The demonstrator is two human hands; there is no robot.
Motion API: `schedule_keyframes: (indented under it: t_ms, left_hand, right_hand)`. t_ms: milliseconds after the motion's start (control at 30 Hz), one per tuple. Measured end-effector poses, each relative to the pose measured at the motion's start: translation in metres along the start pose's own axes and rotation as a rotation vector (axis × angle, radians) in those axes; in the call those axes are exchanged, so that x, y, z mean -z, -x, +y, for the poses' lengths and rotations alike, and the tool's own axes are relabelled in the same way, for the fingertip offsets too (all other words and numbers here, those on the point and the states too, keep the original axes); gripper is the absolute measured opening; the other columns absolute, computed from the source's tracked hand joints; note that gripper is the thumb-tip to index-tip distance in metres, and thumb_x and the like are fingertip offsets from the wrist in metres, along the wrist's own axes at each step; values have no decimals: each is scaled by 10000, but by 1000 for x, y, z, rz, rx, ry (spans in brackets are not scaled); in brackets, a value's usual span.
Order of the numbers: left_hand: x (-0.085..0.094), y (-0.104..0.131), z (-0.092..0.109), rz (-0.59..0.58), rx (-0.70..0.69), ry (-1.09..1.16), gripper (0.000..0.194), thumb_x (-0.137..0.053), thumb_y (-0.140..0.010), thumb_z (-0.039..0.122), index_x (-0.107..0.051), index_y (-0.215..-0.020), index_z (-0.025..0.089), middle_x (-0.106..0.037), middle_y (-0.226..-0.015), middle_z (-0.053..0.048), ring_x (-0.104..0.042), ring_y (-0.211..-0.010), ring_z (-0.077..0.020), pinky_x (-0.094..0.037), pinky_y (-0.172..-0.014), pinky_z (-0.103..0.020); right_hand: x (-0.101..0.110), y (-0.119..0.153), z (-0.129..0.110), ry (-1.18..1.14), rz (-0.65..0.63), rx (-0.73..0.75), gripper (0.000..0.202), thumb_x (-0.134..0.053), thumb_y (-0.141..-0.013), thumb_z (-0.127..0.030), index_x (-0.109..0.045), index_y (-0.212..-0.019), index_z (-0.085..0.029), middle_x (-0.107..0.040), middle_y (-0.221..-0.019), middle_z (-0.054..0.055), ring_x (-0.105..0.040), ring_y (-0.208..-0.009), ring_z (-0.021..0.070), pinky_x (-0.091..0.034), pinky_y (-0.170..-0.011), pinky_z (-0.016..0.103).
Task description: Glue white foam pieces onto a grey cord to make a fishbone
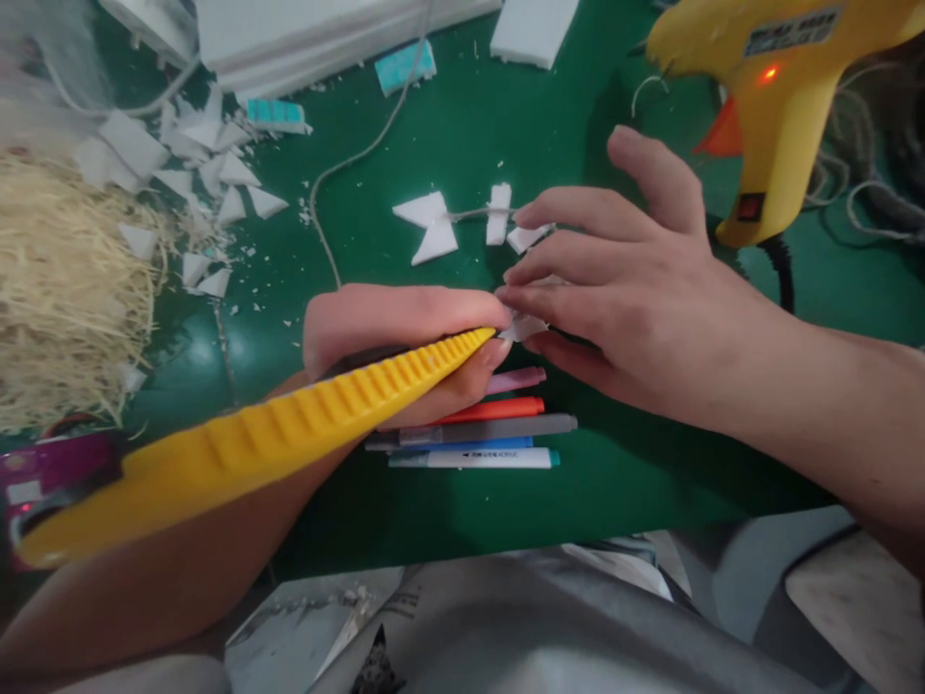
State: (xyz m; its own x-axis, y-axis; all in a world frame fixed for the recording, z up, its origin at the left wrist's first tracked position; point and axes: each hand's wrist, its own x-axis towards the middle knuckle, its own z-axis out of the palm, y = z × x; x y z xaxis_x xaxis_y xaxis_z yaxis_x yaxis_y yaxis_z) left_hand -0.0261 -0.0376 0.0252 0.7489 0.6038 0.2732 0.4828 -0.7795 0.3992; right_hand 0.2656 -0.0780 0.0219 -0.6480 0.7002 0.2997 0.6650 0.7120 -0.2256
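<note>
My left hand (405, 323) is closed around a tool with a long yellow ribbed handle (289, 439), which slants from the lower left to the fingertips. What kind of tool it is cannot be made out. Thumb and fingers of my right hand (614, 255) pinch a small white foam piece (527, 330) right at the left fingertips; the right little finger stretches away. Fingers partly hide the piece. Just above the hands, white foam pieces (434, 226) lie along a thin cord (473, 214), with a narrow strip (498, 214) and another bit near the right fingers.
Several markers (498, 459) lie under the hands on the green table (462, 525). A yellow glue gun (777, 106) with a lit red lamp occupies the upper right. Foam scraps (231, 173) and straw-like shreds (65, 289) cover the left. Foam sheets (318, 43) lie at the back.
</note>
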Motion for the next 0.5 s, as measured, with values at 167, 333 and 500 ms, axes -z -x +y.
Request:
schedule_keyframes:
  t_ms: [167,333,500]
  left_hand:
    - [-1,-2,3,43,5,15,197,-780,-1040,412,-903,-1184,356,-921,-995,50,-845,-774,-189,-684,-683,-256]
    - [-2,-14,7,-17,-82,110,186,-687,-1107,316,-859,-1169,279,-931,-1128,32,-868,-838,-143,-683,-784,-190]
    - [-3,-15,-2,-64,-184,190,194,-753,-1063,264,-833,-1240,253,-920,-1101,15,-841,-823,-138,-661,-797,-189]
  right_hand:
    - [-1,1,0,-3,9,9,355,-490,-1225,-337,-838,-1231,-266,-846,-1259,53,-647,-1573,317,-259,-1490,694]
    - [0,1,0,21,8,26,309,-530,-1224,-335,-830,-1236,-262,-851,-1259,55,-638,-1591,313,-294,-1480,705]
    - [1,0,-1,33,-19,-7,389,-470,-1240,-359,-844,-1196,-260,-860,-1268,54,-634,-1598,302,-274,-1494,686]
